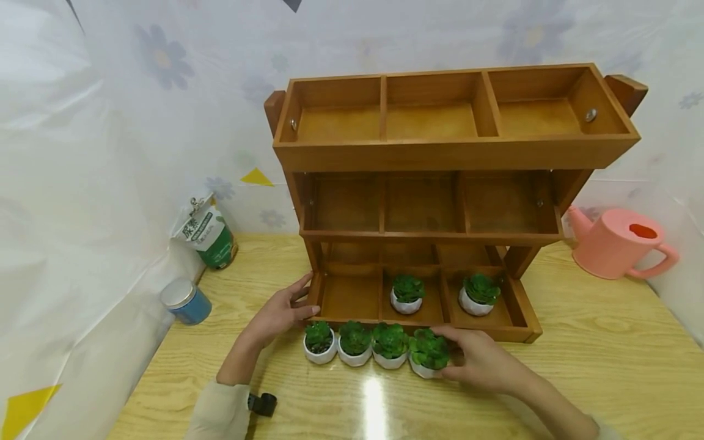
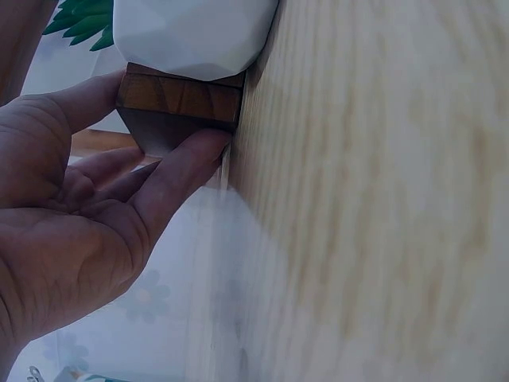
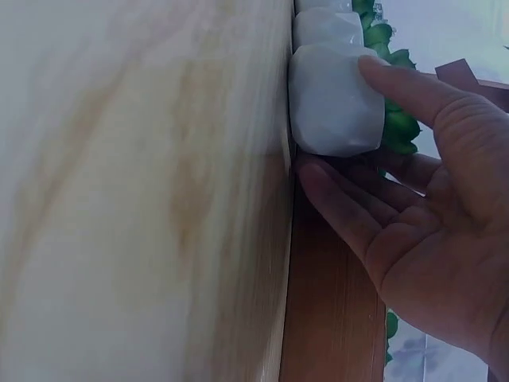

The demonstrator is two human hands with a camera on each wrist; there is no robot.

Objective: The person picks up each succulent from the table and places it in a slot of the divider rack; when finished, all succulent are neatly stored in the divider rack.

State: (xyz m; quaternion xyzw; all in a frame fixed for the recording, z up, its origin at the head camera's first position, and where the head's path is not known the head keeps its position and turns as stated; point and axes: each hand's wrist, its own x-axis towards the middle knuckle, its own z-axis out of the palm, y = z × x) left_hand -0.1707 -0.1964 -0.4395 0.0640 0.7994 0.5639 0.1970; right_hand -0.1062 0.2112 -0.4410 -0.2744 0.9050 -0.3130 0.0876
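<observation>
My left hand (image 1: 280, 315) grips the left front corner of the bottom tray of a three-tier wooden shelf (image 1: 456, 157). In the left wrist view, thumb and fingers lie on either side of that brown corner (image 2: 181, 97). Several small succulents in white faceted pots stand in a row on the table before the shelf. My right hand (image 1: 484, 362) holds the rightmost potted succulent (image 1: 429, 353), thumb on one side of its white pot (image 3: 336, 103) and fingers on another. Two more succulents sit in the bottom tray, one in the middle compartment (image 1: 407, 293), one in the right (image 1: 479, 294).
A pink watering can (image 1: 616, 241) stands right of the shelf. On the left are a blue jar with a silver lid (image 1: 186, 300) and a clipped green-and-white bag (image 1: 211, 235). A black strap device (image 1: 263, 404) is at the left sleeve. Patterned sheeting hangs behind the table.
</observation>
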